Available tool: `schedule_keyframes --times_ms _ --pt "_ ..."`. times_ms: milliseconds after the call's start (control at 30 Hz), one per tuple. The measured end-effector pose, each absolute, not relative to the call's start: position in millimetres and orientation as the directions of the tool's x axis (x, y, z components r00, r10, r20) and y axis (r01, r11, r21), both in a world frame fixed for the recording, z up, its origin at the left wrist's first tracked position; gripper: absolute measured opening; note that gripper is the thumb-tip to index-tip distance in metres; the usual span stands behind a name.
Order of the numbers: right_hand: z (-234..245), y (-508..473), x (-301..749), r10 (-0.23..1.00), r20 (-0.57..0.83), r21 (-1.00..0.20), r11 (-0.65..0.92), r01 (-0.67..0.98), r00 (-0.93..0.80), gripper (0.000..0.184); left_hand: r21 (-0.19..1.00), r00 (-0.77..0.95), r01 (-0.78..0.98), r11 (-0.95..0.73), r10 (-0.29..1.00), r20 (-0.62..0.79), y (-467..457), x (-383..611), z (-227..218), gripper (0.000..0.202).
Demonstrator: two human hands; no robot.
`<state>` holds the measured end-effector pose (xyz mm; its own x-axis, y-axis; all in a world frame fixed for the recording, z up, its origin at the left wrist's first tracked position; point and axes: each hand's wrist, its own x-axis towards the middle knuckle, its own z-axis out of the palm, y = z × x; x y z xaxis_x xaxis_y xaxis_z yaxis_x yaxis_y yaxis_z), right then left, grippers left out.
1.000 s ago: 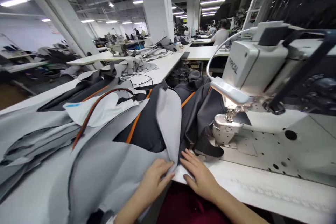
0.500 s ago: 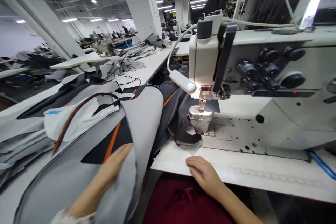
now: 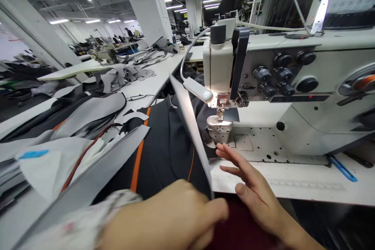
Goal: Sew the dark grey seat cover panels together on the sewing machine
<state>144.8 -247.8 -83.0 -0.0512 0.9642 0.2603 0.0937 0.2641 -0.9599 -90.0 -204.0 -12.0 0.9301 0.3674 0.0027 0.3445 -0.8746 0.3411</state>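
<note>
My left hand (image 3: 178, 215), blurred and large in the foreground, has its fingers curled round the near edge of a dark fabric panel (image 3: 164, 136) with an orange stripe. The panel's pale grey backing (image 3: 190, 119) rises almost edge-on in front of the sewing machine. My right hand (image 3: 252, 191) is raised just over the table's front edge, with fingers apart and nothing in them. Beyond its fingertips stands the machine's post (image 3: 219, 129), under the lit needle and presser foot (image 3: 220, 114). The fingertips of my left hand are smeared by motion.
Grey and dark cut pieces (image 3: 88, 117) lie piled on the left table, with a white piece bearing blue tape (image 3: 33, 154). The sewing machine (image 3: 293, 74) fills the right side. Blue thread snips (image 3: 341, 168) rest on its white tabletop (image 3: 281, 177).
My left hand has swung right and nearer, bringing the panel across so its dark face shows. My right hand has lifted from the table edge and spread its fingers. The view has shifted right.
</note>
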Motion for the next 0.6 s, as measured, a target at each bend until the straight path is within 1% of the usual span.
schedule_keyframes --times_ms 33,67,100,133,167,233,267,333,367,400,433,467,500,533,567,600 --pt "-70.0 -245.6 144.2 0.958 0.279 -0.944 0.285 0.166 -0.060 0.073 0.381 0.971 0.226 -0.897 0.237 -0.017 -199.1 -64.9 -22.4 0.011" --pt "-60.2 -242.2 142.8 0.958 0.276 -0.922 0.285 0.263 -0.071 0.081 0.448 0.994 0.104 -0.888 0.106 -0.021 -195.0 -41.7 -35.5 0.010" --pt "-54.1 -237.6 140.4 0.962 0.261 -0.890 0.272 0.366 -0.081 0.085 0.515 0.999 0.021 -0.857 0.032 0.013 -191.6 -21.8 -50.5 0.008" --pt "-51.5 -231.8 137.1 0.966 0.243 -0.852 0.258 0.456 -0.092 0.084 0.603 0.997 -0.075 -0.794 -0.071 0.031 -188.7 -6.4 -66.4 0.009" --pt "-51.9 -225.3 133.1 0.966 0.233 -0.813 0.255 0.524 -0.109 0.080 0.669 0.992 -0.119 -0.734 -0.122 0.042 -185.8 4.1 -81.6 0.012" --pt "-58.9 -212.1 124.8 0.958 0.239 -0.759 0.285 0.585 -0.156 0.064 0.775 0.978 -0.152 -0.613 -0.208 0.028 -179.8 9.9 -103.3 0.019" --pt "-64.1 -206.6 121.6 0.952 0.248 -0.753 0.305 0.584 -0.178 0.057 0.807 0.971 -0.153 -0.570 -0.239 0.014 -176.5 5.8 -106.9 0.019" --pt "-75.4 -200.1 119.5 0.941 0.263 -0.784 0.336 0.521 -0.211 0.048 0.836 0.961 -0.178 -0.520 -0.275 0.034 -169.5 -12.5 -97.0 0.016" --pt "-81.2 -199.7 120.9 0.936 0.274 -0.813 0.349 0.467 -0.222 0.045 0.832 0.967 -0.192 -0.520 -0.246 0.069 -165.5 -24.7 -84.7 0.014" --pt "-87.5 -201.4 123.7 0.930 0.287 -0.841 0.359 0.405 -0.230 0.043 0.813 0.977 -0.203 -0.545 -0.165 0.133 -160.8 -36.8 -69.4 0.013" --pt "-94.4 -205.2 127.3 0.927 0.300 -0.867 0.364 0.341 -0.226 0.041 0.789 0.978 -0.180 -0.587 -0.024 0.205 -155.0 -47.3 -53.6 0.016" --pt "-102.3 -210.8 131.1 0.932 0.306 -0.895 0.351 0.275 -0.195 0.039 0.757 0.932 -0.120 -0.642 0.191 0.309 -147.7 -54.8 -39.7 0.018" --pt "-111.1 -218.0 134.4 0.948 0.290 -0.928 0.312 0.205 -0.132 0.037 0.708 0.806 -0.032 -0.705 0.401 0.435 -138.9 -58.2 -29.9 0.017" --pt "-120.8 -226.3 136.8 0.969 0.243 -0.961 0.247 0.125 -0.040 0.036 0.651 0.638 0.110 -0.751 0.556 0.533 -128.9 -57.0 -25.5 0.017" --pt "-131.1 -235.1 138.2 0.985 0.158 -0.987 0.157 0.023 0.070 0.036 0.602 0.507 0.261 -0.754 0.638 0.580 -118.3 -51.3 -26.9 0.019" --pt "-141.5 -243.8 138.6 0.984 0.043 -0.993 0.061 -0.101 0.174 0.038 0.553 0.437 0.388 -0.737 0.675 0.594 -107.9 -42.1 -33.5 0.022"
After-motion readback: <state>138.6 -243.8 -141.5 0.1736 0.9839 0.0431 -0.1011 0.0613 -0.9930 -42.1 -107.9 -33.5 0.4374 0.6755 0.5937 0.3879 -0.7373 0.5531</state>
